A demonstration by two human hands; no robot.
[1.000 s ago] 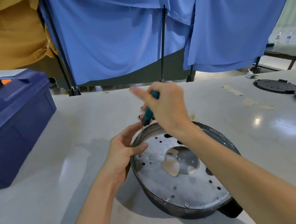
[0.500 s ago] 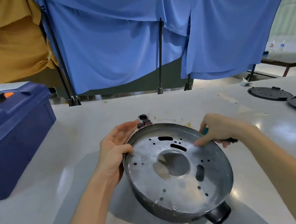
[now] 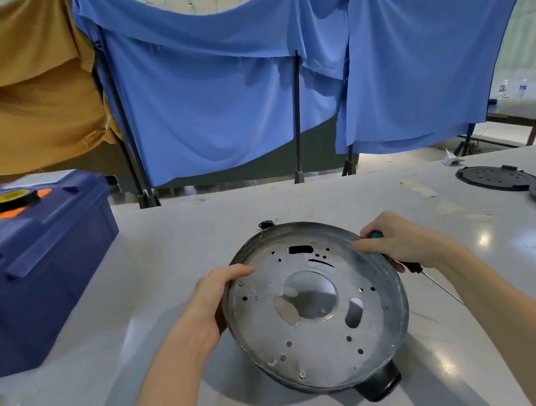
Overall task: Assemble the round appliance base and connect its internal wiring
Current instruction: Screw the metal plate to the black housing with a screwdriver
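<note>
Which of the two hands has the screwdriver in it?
The right hand, holding the teal-handled screwdriver beside the round base; the left hand grips only that base.

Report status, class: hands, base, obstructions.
Left hand holds appliance base rim. Right hand holds screwdriver, touching rim. Black discs far right, clear of work.

Box (image 3: 34,260) left of base (image 3: 308,347), probable lids (image 3: 495,179) far right

Round metal appliance base (image 3: 319,326), perforated plate up, large centre hole, tilted on table, black knob nearest
</note>
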